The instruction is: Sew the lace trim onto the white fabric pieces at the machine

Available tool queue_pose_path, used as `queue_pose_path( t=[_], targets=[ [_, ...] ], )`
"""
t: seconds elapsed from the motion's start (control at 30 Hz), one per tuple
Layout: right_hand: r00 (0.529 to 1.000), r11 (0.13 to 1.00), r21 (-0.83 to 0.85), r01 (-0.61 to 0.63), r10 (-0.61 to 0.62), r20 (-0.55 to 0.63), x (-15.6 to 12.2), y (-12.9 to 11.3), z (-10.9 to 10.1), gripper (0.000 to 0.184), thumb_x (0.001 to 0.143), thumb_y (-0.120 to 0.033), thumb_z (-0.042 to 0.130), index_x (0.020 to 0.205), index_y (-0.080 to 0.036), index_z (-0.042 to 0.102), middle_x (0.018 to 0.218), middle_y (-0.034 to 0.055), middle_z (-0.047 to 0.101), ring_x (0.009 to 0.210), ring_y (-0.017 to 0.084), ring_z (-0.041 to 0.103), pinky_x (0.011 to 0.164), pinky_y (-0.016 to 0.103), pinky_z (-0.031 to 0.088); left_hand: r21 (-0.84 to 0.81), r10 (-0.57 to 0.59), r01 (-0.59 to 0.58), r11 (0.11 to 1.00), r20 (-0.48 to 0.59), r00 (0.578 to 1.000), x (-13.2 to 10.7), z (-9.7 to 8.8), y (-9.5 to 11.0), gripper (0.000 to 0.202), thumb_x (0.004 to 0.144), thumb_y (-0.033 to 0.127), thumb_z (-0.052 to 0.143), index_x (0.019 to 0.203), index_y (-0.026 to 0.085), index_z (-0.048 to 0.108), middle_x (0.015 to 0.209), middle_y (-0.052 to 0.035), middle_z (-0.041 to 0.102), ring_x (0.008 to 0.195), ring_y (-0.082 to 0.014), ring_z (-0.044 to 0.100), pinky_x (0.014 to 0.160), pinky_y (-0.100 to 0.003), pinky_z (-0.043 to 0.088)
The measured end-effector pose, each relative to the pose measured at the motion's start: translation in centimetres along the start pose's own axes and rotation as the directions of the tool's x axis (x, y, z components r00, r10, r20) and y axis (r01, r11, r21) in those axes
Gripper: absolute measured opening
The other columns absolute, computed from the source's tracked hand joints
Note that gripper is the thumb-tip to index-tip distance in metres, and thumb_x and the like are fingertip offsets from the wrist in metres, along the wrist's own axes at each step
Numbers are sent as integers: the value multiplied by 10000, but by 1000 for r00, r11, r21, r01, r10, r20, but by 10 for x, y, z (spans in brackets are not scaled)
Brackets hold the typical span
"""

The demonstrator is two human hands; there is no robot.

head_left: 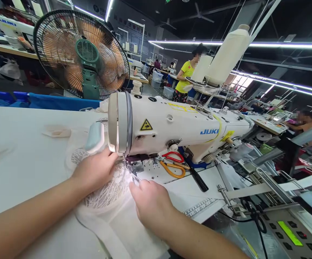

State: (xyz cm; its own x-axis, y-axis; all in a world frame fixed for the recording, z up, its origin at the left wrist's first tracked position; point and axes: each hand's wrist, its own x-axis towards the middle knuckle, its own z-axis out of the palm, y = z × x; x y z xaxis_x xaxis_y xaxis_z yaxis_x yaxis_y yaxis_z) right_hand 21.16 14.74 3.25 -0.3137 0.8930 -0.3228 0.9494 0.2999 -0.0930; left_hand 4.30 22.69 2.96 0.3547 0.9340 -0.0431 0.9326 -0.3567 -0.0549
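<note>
My left hand (95, 171) lies on a white lace piece (104, 192), left of the needle. Its fingertips pass partly out of sight beside the sewing machine head (156, 124), closed on the lace edge. To the right of the needle, my right hand (153, 199) is closed around slim silver tweezers (135, 178). Their tips point at the presser foot (129, 165), which rests over the lace. A plain pale fabric part and a band hang from the lace toward me.
Red-handled scissors (173, 157), orange-handled scissors (173, 169) and a black-handled tool (199, 180) lie under the machine arm. A large fan (87, 54) stands behind the table (23, 144). Thread cones (228, 54) rise above. A control box (290, 230) is at right. Other people work farther back.
</note>
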Motion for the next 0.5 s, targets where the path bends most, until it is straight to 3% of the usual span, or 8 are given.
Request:
queue_pose_path(
  t=[0.1, 0.2, 0.27, 0.33, 0.5],
  targets=[
    [998, 997, -44, 63, -63, 2, -9, 7, 4, 452, 798, -101, 653, 1231, -229, 661, 1099, 114, 719, 930, 264, 711, 612, 298, 485, -10, 116, -118, 993, -107, 987, -20, 4, -5, 543, 951, 107, 243, 1173, 171, 735, 1228, -196, 694, 1121, -369, 656, 863, -470, 537],
    [996, 994, -61, 90, -90, -5, -11, 12, 4, 491, 799, -114, 653, 1273, -243, 642, 1078, 88, 724, 894, 242, 706, 574, 279, 450, -15, 267, -277, 961, -226, 937, -45, 15, -10, 466, 974, 213, 347, 1092, 216, 798, 1422, -165, 650, 1367, -391, 531, 1138, -603, 395],
    [995, 993, -61, 103, -101, 23, -10, 13, 2, 531, 818, -124, 647, 1335, -240, 616, 1075, 86, 730, 908, 237, 712, 590, 271, 466, 4, 261, -265, 964, -192, 946, -59, 23, -11, 408, 952, 350, 493, 1199, 192, 776, 1504, -190, 588, 1444, -452, 458, 1142, -711, 357],
    [992, 993, -61, 106, -101, 75, -8, 14, -3, 620, 839, -123, 637, 1445, -222, 552, 1092, 106, 735, 953, 244, 724, 629, 275, 498, 30, 179, -177, 984, -88, 980, -66, 28, -10, 554, 892, 439, 623, 1373, 170, 676, 1598, -211, 466, 1492, -505, 373, 1102, -778, 365],
    [983, 994, -76, 80, -66, 169, 0, 11, -12, 849, 828, -104, 645, 1619, -176, 344, 1077, 153, 766, 946, 273, 760, 615, 296, 531, 10, 56, -56, 998, -6, 998, -57, 35, -14, 582, 940, 412, 575, 1479, 193, 575, 1693, -195, 270, 1540, -534, 233, 1040, -758, 442]
  ],
)
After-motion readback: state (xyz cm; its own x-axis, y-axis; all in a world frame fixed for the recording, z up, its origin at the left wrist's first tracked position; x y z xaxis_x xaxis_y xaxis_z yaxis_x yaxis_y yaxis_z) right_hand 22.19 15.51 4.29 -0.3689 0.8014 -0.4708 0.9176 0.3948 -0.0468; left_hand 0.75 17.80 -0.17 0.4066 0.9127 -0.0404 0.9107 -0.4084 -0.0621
